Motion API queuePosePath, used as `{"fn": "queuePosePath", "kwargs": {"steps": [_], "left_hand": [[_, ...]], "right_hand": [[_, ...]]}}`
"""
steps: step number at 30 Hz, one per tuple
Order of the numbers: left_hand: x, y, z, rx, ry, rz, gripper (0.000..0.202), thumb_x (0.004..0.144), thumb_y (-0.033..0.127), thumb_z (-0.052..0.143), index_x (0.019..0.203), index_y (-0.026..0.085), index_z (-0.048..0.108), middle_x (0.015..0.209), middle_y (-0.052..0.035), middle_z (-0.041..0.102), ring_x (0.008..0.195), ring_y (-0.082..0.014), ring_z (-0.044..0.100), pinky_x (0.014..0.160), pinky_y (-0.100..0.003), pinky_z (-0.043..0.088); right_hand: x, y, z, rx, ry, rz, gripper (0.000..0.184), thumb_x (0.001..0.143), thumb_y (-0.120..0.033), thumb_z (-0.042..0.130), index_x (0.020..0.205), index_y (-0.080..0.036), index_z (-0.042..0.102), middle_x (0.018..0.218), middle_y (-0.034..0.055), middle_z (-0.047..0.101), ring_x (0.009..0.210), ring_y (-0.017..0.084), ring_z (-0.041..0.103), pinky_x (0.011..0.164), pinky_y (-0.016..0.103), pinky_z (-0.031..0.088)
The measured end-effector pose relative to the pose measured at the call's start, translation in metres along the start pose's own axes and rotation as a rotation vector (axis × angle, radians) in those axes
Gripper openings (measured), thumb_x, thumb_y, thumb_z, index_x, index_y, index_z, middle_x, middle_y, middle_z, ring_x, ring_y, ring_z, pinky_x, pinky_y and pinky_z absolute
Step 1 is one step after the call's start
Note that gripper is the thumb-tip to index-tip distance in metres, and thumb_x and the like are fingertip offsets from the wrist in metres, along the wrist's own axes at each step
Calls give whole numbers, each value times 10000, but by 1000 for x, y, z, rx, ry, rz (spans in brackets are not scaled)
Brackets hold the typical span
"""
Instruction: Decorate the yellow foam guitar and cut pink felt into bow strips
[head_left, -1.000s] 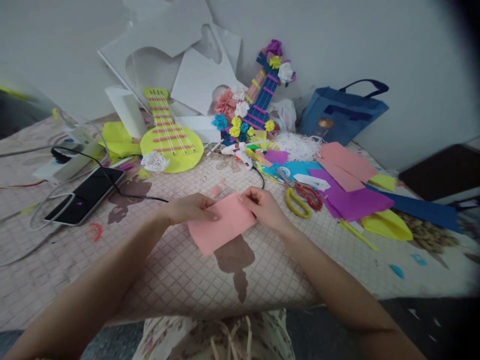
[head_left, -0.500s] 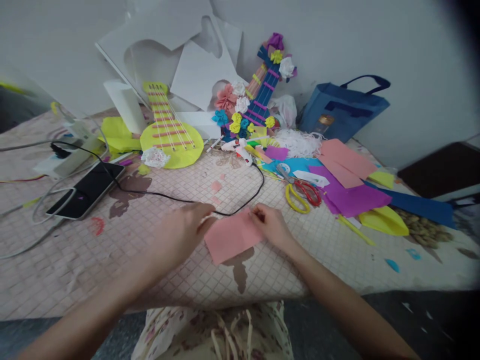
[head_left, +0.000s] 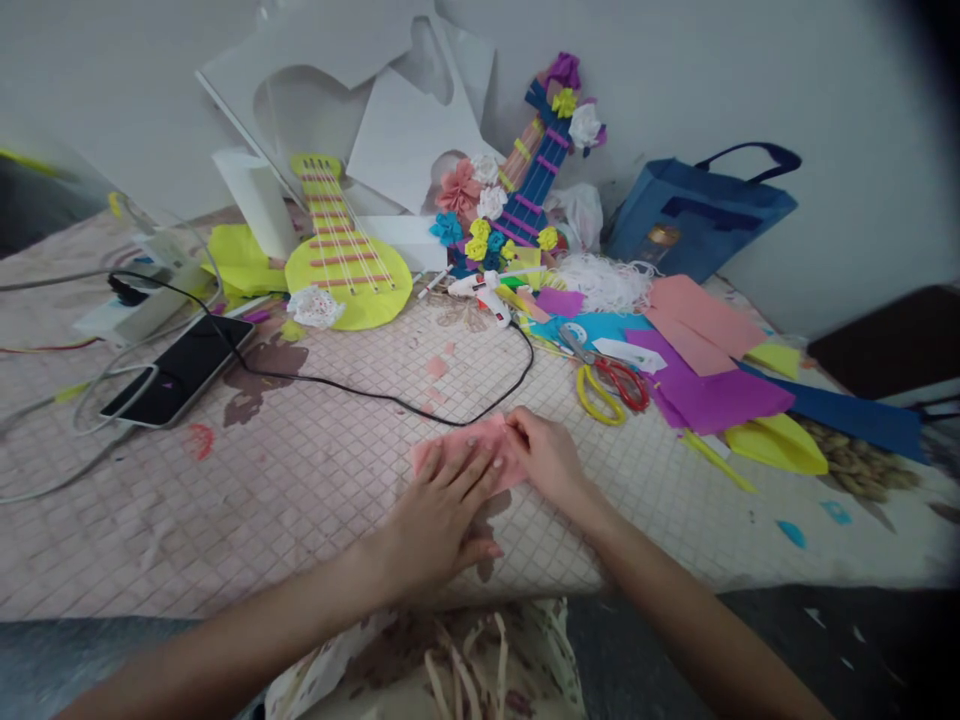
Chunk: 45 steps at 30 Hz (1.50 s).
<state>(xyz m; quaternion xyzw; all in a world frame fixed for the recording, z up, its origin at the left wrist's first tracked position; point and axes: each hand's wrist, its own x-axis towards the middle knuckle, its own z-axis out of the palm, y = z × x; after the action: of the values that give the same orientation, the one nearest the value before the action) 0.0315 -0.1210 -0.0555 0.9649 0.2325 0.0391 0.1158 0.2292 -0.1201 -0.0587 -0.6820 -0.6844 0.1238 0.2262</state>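
A pink paper sheet lies on the checked tablecloth in front of me. My left hand rests flat on it, fingers spread, covering most of the sheet. My right hand pinches the sheet's right edge between thumb and fingers. A black cable runs just behind the paper.
Scissors with yellow and red handles and a pile of coloured paper sheets lie to the right. A glue gun, a yellow paper guitar, a flowered blue guitar, a blue bag and a phone stand farther back.
The pink paper has come down from being held up to lying on the cloth. My left hand let go of its left edge and now presses flat on top.
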Motion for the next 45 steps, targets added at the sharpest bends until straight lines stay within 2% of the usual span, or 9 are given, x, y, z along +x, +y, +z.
{"fn": "queuePosePath", "kwargs": {"steps": [7, 13, 19, 22, 24, 28, 36, 40, 45], "left_hand": [[-46, -4, 1, 106, 112, -75, 857, 832, 645, 375, 1441, 57, 246, 1497, -215, 216, 1402, -340, 133, 1108, -514, 214], [-83, -27, -8, 184, 195, -221, 642, 909, 432, 369, 1425, 62, 277, 1472, -219, 287, 1370, -315, 269, 1059, -502, 332], [-49, -32, -26, 106, 256, -214, 460, 939, 209, 285, 1379, 100, 364, 1470, -165, 328, 1377, -248, 273, 1095, -498, 286], [-27, -20, -19, 84, 179, -98, 470, 915, 147, 308, 1379, 111, 371, 1473, -144, 332, 1384, -240, 255, 1119, -493, 232], [-21, -12, -11, 74, 107, -38, 491, 924, 247, 357, 1397, 114, 346, 1486, -138, 303, 1391, -256, 233, 1128, -505, 189], [-36, -3, -1, 73, 29, -8, 828, 841, 603, 411, 1460, 104, 182, 1520, -149, 192, 1411, -314, 123, 1116, -554, 142], [-87, -10, -9, 201, 123, -94, 776, 863, 449, 486, 1466, 87, 159, 1512, -171, 221, 1405, -302, 166, 1117, -464, 214], [-72, -19, -15, 160, 160, -157, 634, 932, 347, 379, 1466, 100, 143, 1489, -152, 298, 1397, -253, 220, 1107, -469, 241], [-52, -23, -15, 124, 109, -31, 671, 925, 400, 380, 1472, 114, 115, 1511, -137, 244, 1411, -267, 160, 1121, -513, 180]], "right_hand": [[0, -1, -2, -3, -9, 14, 127, 855, -202, 441, 794, -207, 552, 667, 8, 613, 599, 157, 538, 575, 256, 322], [2, 1, -3, 33, -9, 12, 110, 843, -210, 457, 772, -207, 541, 654, 3, 598, 593, 157, 527, 570, 255, 317], [2, 3, -2, 37, -12, 2, 115, 851, -216, 454, 778, -205, 542, 645, -1, 591, 582, 151, 526, 570, 250, 316], [2, 2, -2, 29, -13, -1, 130, 861, -229, 447, 775, -204, 541, 644, 1, 592, 575, 150, 520, 565, 251, 314], [1, 1, -2, 29, -8, -3, 130, 859, -221, 448, 768, -202, 539, 643, 2, 590, 579, 150, 520, 569, 251, 316], [0, 0, -2, 38, -9, 7, 111, 853, -204, 451, 782, -199, 536, 653, 0, 588, 586, 148, 519, 575, 250, 320], [2, 5, -1, 104, 0, 17, 96, 840, -223, 483, 776, -199, 549, 639, -17, 580, 591, 137, 519, 571, 241, 312], [3, 5, -2, 115, -15, 18, 89, 836, -218, 489, 775, -196, 549, 625, -22, 569, 581, 132, 514, 561, 238, 308], [2, 5, -2, 106, -11, 6, 95, 845, -216, 479, 780, -195, 545, 624, -23, 560, 579, 131, 506, 564, 242, 307]]}}
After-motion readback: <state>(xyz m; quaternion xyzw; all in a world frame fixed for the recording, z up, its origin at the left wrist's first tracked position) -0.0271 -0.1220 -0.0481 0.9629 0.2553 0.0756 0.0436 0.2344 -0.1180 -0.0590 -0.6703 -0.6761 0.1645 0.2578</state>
